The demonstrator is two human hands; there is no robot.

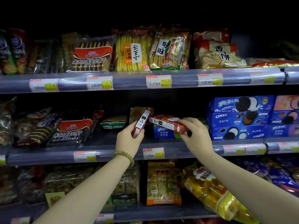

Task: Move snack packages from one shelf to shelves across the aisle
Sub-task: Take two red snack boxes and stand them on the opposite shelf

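Observation:
Both hands reach into the middle shelf [113, 155]. My left hand [129, 139], with a green bead bracelet on the wrist, grips a slim red and white snack box [141, 122] that is tilted on end. My right hand [194, 135] grips a second red snack box [166, 123], which lies almost flat over a blue Oreo box [163, 132]. The two red boxes nearly touch at their far ends. Behind them a dark box [135, 113] stands upright.
Blue Oreo boxes [239, 118] are stacked to the right on the middle shelf. Dark biscuit bags [71, 131] lie to the left. The top shelf [145, 80] holds cracker bags, and the bottom shelf holds an orange pack [163, 183] and a yellow bag [210, 191].

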